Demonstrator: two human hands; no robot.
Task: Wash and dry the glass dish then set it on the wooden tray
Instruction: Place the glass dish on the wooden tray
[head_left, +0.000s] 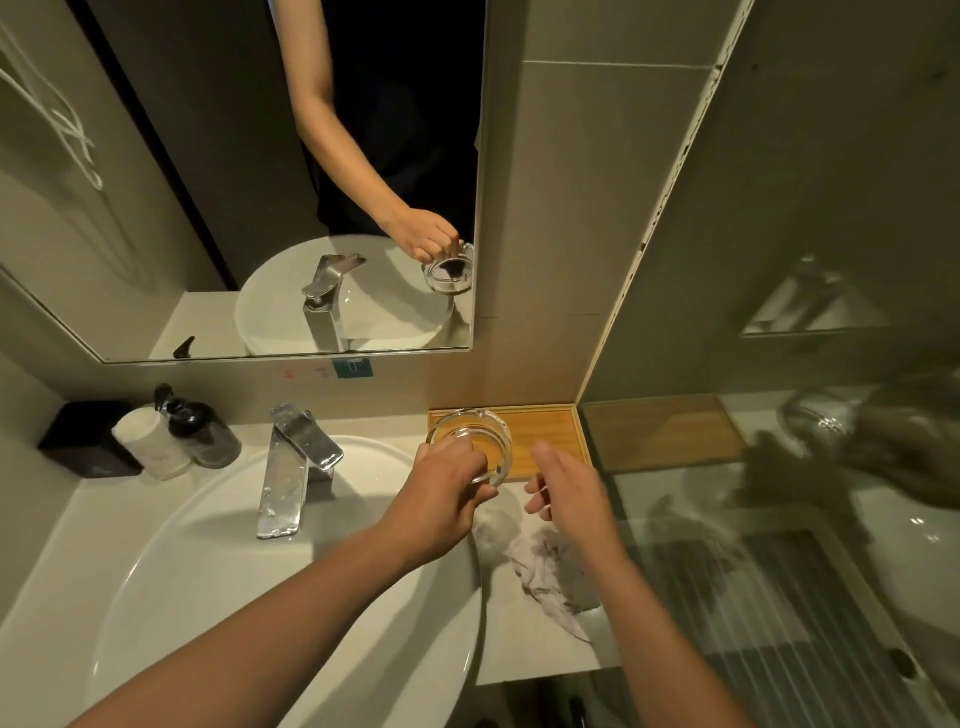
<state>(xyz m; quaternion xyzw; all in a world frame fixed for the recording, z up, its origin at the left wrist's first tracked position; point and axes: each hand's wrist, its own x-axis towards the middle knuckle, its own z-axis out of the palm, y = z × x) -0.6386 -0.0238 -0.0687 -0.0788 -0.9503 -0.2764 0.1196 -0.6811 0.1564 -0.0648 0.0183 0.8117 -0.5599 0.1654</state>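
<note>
Left hand (441, 499) pinches near rim of glass dish (471, 446), held tilted over front edge of wooden tray (550, 431); right hand (563, 493) just beside it, fingers loosely spread, gripping nothing; crumpled cloth (556, 577) on surface (540, 649) beside basin (208, 545).

Wooden tray (550, 426) boxed by walls; crumpled cloth (558, 571) near.

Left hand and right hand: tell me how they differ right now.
The left hand pinches the rim of the glass dish, holding it tilted over the wooden tray; the right hand holds nothing. The left hand's fingers are closed on the glass; the right hand's are loosely open. The left hand is nearer the sink; the right hand is above the crumpled cloth. Both are bare and reach forward.
</note>
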